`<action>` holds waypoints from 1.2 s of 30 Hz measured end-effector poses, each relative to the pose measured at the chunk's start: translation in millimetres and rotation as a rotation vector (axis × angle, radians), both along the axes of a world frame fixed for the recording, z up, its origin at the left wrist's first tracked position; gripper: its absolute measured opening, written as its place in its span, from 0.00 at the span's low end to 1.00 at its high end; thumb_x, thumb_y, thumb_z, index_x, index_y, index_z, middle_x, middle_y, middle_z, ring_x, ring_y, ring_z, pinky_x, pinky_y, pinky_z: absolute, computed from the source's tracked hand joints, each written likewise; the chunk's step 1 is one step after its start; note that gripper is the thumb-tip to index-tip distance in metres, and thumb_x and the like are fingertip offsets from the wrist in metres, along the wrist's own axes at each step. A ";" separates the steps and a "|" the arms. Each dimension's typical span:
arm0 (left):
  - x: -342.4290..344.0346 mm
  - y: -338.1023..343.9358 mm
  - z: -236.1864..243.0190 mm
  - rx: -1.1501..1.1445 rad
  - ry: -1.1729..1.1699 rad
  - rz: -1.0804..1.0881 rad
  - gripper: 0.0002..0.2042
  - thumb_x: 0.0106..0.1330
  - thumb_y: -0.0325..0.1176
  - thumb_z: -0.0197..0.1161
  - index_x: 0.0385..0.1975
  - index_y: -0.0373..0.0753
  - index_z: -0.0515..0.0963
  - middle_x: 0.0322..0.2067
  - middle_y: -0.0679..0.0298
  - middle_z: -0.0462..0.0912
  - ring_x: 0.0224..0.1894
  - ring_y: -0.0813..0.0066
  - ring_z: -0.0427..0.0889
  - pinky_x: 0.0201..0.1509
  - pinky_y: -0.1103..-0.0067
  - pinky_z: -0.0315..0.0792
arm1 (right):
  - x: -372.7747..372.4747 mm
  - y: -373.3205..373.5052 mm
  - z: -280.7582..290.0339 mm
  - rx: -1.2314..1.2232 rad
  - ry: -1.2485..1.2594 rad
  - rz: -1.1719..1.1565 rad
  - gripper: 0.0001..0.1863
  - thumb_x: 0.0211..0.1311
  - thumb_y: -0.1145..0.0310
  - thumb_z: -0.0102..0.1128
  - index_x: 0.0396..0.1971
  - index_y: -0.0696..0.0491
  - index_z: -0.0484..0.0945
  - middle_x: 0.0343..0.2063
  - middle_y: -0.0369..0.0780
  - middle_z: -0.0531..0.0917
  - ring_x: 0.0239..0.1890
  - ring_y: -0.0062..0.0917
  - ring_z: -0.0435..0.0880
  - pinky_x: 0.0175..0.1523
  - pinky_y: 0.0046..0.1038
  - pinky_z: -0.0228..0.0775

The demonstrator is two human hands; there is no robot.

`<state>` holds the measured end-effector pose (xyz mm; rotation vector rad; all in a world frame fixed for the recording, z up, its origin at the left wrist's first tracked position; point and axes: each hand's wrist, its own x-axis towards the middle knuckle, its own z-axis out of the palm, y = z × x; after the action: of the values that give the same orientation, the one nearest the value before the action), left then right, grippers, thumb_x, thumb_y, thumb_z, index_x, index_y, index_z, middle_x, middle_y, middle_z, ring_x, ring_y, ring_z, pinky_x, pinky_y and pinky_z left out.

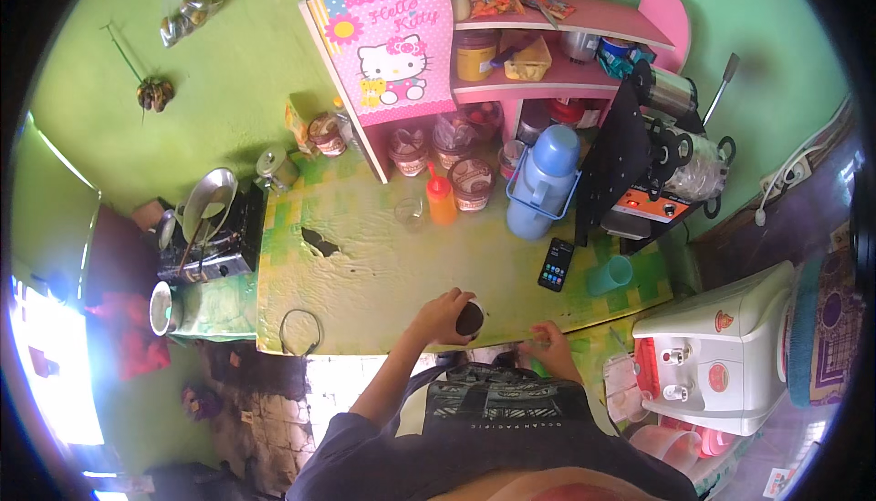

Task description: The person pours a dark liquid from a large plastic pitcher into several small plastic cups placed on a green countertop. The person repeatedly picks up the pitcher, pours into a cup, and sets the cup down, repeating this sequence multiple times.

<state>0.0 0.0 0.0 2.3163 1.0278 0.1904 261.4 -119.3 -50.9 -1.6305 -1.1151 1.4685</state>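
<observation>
My left hand grips a round container, dark-faced, pale-rimmed, left side hidden. My right hand: apart, half curled; whether holding anything, cannot tell.

round cup-like thing, dark face, pale rim, held in left hand, near table edge

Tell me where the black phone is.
In the head view, the black phone lies right of centre on the table, just in front of the blue flask and left of the green cup.
</observation>
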 end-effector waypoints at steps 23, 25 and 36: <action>21.5 -18.0 76.0 0.161 -0.195 -0.114 0.32 0.41 0.41 0.70 0.48 0.38 0.66 0.41 0.54 0.70 0.42 0.53 0.74 0.45 0.66 0.71 | -82.4 53.5 40.3 0.463 0.153 0.084 0.47 0.27 0.62 0.79 0.54 0.54 0.63 0.52 0.42 0.70 0.56 0.28 0.69 0.60 0.32 0.61; 20.7 -18.1 78.2 0.152 -0.182 -0.101 0.33 0.42 0.42 0.70 0.49 0.37 0.66 0.42 0.53 0.69 0.44 0.52 0.74 0.47 0.66 0.70 | -80.2 54.4 42.4 0.522 0.167 0.118 0.47 0.27 0.62 0.79 0.54 0.53 0.63 0.52 0.42 0.70 0.56 0.28 0.68 0.60 0.32 0.61; 12.3 -19.5 77.6 0.140 -0.368 0.005 0.41 0.45 0.46 0.72 0.58 0.41 0.58 0.53 0.50 0.62 0.55 0.47 0.66 0.57 0.63 0.66 | -75.7 54.6 29.4 0.699 -0.032 -0.006 0.44 0.28 0.65 0.80 0.51 0.54 0.66 0.47 0.42 0.75 0.49 0.30 0.76 0.54 0.32 0.68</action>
<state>12.3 -19.5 77.6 2.2846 0.8546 0.6824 185.6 -64.6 -21.5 -1.1557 -1.4299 0.8898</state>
